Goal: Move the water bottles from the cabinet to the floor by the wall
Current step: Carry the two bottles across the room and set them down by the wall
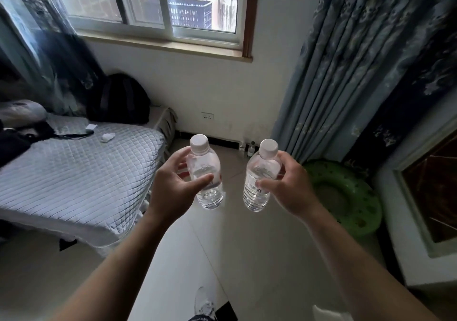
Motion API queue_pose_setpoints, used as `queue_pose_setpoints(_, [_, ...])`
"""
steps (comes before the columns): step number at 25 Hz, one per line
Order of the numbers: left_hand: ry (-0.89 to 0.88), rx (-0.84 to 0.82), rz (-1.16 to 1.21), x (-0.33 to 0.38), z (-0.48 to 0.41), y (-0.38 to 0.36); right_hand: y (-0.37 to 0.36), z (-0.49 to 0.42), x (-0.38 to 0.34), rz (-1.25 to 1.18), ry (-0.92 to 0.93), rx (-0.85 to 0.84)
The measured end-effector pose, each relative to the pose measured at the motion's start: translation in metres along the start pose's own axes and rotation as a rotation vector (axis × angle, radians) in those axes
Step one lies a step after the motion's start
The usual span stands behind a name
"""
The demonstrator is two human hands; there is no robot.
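2 hands (173,184) (289,187), each gripping 1 upright water bottle (206,172) (259,179)

A bed (81,172) with a grey quilted cover stands at left, a black backpack (118,98) at its far end beneath the window (158,11). Patterned blue curtains (358,61) hang at right, above what looks like a green inflatable ring (346,197).
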State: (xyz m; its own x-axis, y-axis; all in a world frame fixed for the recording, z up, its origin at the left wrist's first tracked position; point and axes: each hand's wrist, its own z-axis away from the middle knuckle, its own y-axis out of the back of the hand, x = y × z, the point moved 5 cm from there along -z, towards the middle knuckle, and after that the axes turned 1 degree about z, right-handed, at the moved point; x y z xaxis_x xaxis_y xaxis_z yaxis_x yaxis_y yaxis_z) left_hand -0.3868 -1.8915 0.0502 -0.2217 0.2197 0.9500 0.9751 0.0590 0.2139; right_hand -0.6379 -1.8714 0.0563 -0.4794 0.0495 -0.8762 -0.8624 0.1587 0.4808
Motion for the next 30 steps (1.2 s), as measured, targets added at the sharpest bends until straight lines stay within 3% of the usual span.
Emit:
queue_pose_setpoints(12, [0.005, -0.07, 0.023, -0.05, -0.216, 0.001, -0.049, -0.202, -0.016, -0.045, -0.055, 0.018])
queue_pose_setpoints(30, [0.177, 0.04, 0.059, -0.122, -0.495, -0.076, -0.056, -0.534, 0.009, -0.004, -0.019, -0.167])
